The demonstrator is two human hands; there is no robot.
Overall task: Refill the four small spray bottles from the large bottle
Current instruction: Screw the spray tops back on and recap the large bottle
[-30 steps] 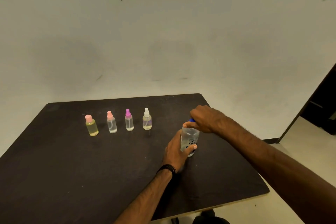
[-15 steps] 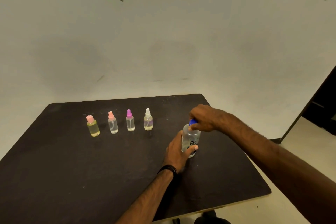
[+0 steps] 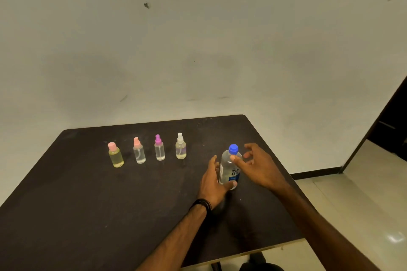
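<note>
Head view: left hand [image 3: 212,182] gripping large bottle [image 3: 229,168] near desk [image 3: 66,215] right edge; right hand [image 3: 261,166] spread beside blue cap [image 3: 233,148].

Four small spray bottles [image 3: 149,150] stand in a row on the table [image 3: 66,204], left of centre of the frame. The large bottle [image 3: 229,166] stands right of them, lower in the frame.

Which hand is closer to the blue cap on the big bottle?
Right. The right hand hovers open beside the blue cap; the left hand holds the big bottle low down.
</note>
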